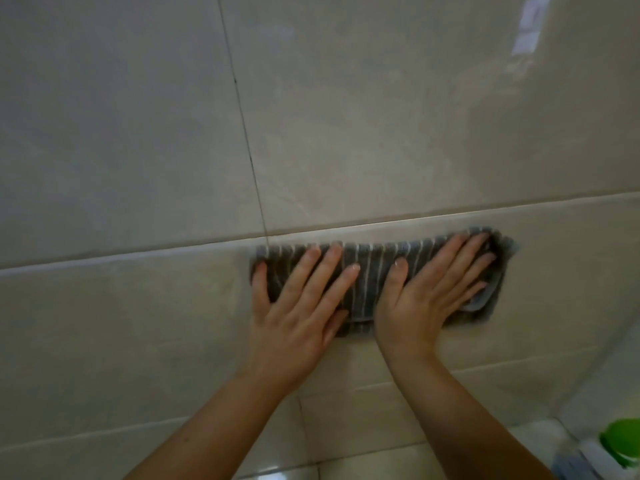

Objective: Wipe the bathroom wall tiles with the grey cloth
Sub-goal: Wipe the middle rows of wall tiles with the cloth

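Note:
A grey cloth (372,268) with thin white stripes lies folded flat against the beige wall tiles (138,150), just under a horizontal grout line. My left hand (298,306) presses on its left half with fingers spread. My right hand (429,292) presses on its right half, fingers stretched toward the cloth's right end. Both palms lie flat on the cloth and hold it against the wall. The cloth's lower middle is hidden by my hands.
A vertical grout line (242,126) runs down the wall above the cloth's left end. The glossy floor tiles (346,459) show at the bottom. A green-capped object (623,445) stands at the lower right corner, beside something blue-grey.

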`<state>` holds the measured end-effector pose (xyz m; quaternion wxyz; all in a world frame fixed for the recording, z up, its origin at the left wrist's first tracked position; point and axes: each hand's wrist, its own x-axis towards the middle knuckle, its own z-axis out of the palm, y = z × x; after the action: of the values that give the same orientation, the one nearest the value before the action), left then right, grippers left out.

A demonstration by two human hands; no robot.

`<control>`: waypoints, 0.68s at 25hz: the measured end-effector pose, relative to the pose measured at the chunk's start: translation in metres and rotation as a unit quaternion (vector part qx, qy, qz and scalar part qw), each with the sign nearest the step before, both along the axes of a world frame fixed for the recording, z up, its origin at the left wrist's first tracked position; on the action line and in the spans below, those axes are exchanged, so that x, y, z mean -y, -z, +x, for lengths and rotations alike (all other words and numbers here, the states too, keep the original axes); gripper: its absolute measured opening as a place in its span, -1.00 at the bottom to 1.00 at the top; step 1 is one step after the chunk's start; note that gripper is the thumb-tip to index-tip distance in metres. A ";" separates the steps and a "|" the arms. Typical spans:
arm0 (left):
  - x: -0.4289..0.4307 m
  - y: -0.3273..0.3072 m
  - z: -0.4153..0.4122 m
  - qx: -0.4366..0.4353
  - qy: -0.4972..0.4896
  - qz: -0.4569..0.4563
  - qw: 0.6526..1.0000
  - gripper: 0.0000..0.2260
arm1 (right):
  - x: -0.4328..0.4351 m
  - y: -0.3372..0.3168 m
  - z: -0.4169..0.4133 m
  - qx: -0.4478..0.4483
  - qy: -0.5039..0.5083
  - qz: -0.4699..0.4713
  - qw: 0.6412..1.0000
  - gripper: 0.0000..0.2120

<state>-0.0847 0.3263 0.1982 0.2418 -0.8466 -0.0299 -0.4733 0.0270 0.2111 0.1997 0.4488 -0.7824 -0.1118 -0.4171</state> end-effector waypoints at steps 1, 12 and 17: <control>-0.003 -0.014 -0.002 0.018 0.001 -0.013 1.000 -0.47 | -0.006 -0.017 -0.002 0.017 0.001 0.005 1.000 -0.34; -0.011 0.069 -0.018 -0.066 -0.032 0.003 0.997 -0.33 | 0.010 0.068 -0.001 0.086 -0.015 -0.156 0.984 -0.35; 0.008 0.017 0.005 -0.006 0.012 -0.029 0.999 -0.48 | 0.009 0.010 0.009 0.020 0.006 -0.006 1.000 -0.34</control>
<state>-0.0792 0.3184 0.1814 0.2115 -0.8562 -0.0319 -0.4702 0.0362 0.2025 0.1896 0.4388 -0.7773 -0.1185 -0.4350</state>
